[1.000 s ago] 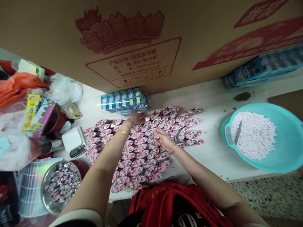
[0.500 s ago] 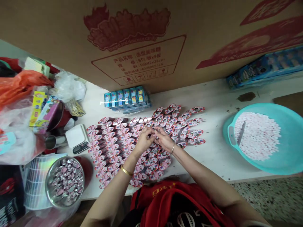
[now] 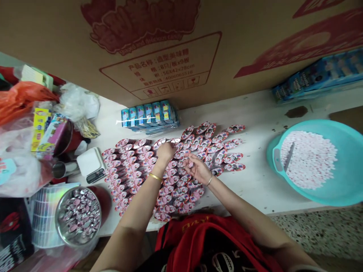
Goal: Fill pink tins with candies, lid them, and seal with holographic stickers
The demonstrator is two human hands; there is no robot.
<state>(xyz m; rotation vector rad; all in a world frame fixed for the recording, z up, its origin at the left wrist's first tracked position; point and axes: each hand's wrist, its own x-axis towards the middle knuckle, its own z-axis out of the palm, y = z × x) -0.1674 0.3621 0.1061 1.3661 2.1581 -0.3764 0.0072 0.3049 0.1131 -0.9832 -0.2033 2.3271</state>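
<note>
Many small oval containers (image 3: 167,189) with red and pink printed tops stand in rows on the white table. Pink pieces fill the tops toward the left, while several toward the right show dark round openings. My left hand (image 3: 166,152) is over the far middle rows, fingers closed and pointing down at a container top; its fingertips are hidden. Just right of it, my right hand (image 3: 200,170) hovers palm partly up above the containers. Its curled fingers hold at least one small pink cap (image 3: 191,164).
On the left stands a steel bowl (image 3: 60,223) of loose pink-and-silver caps, near a white scale (image 3: 90,161). A turquoise basin (image 3: 347,166) at right holds small white-pink pieces and a scoop. Behind are a large carton (image 3: 227,71) and blue packs (image 3: 149,115).
My hands were together over the middle containers and are now apart. The left moved left and away from me onto a far container; the right turned slightly palm up, showing a pink cap.
</note>
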